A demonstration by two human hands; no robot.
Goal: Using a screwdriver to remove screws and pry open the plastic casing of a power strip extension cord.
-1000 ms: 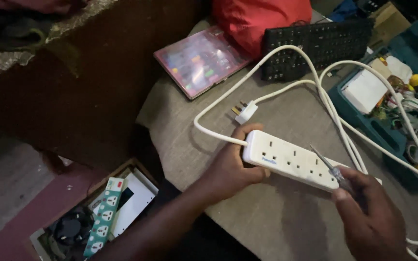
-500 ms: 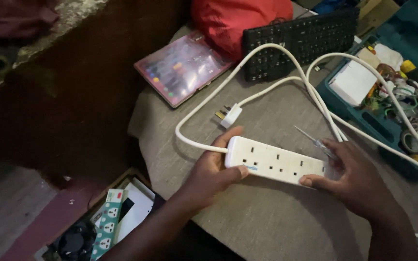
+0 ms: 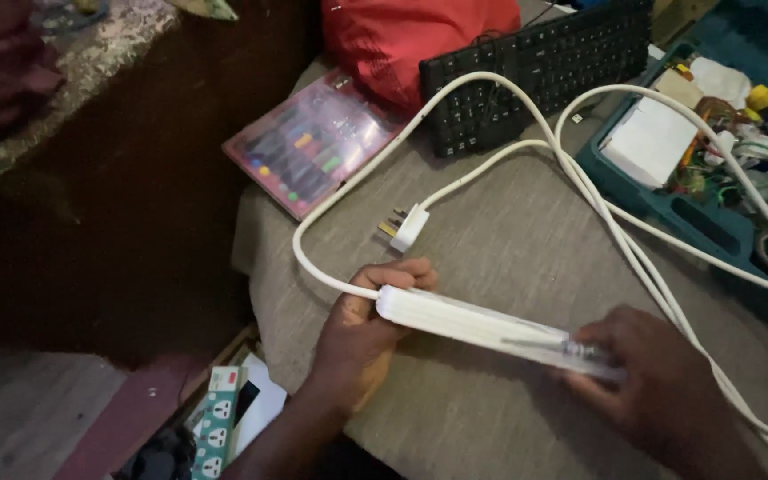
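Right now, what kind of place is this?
Probably a home repair corner: a cloth-covered table holds a teal toolbox of wires and tape, a black keyboard, and a white power strip.

The light is dim, falling mostly on the counter (image 3: 526, 240), which is draped in a grey woven cloth. Left of it stands a dark brown wooden piece of furniture (image 3: 135, 178) with a speckled top edge. Below, the floor (image 3: 20, 418) shows pale grey boards beside a reddish strip (image 3: 126, 427). A red cushion (image 3: 411, 40) sits at the counter's far edge.
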